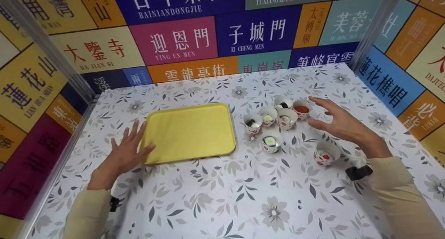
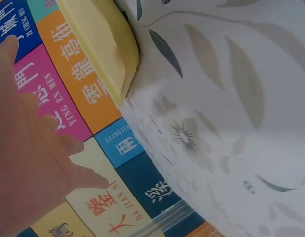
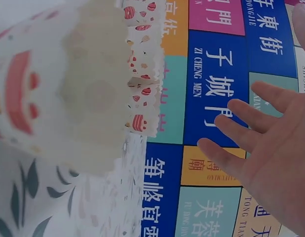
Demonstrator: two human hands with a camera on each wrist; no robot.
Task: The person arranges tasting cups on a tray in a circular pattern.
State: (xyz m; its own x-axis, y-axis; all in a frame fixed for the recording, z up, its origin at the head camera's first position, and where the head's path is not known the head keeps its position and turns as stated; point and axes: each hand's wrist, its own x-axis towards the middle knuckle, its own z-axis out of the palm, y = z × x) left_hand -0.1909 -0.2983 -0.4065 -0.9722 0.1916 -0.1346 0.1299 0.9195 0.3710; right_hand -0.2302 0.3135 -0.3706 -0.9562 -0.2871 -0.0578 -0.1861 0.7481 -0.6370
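My left hand (image 1: 125, 152) is spread, fingers apart, at the left edge of a yellow tray (image 1: 189, 133); whether it touches the rim I cannot tell. In the left wrist view that hand (image 2: 34, 163) is beside the tray's corner (image 2: 105, 44). My right hand (image 1: 337, 122) hovers with fingers apart, holding nothing, just right of a patterned paper cup with orange-red contents (image 1: 301, 109). Another patterned cup (image 1: 326, 153) stands apart, below that hand. It looms large and blurred in the right wrist view (image 3: 88, 94), left of my right hand (image 3: 271, 138).
More patterned cups (image 1: 253, 123) cluster right of the tray, several holding small black, white or green-and-white pieces. One cup (image 1: 271, 141) stands nearest the front of this group. A floral cloth covers the table (image 1: 208, 197). Panels printed with lettering (image 1: 174, 41) rise behind and at both sides.
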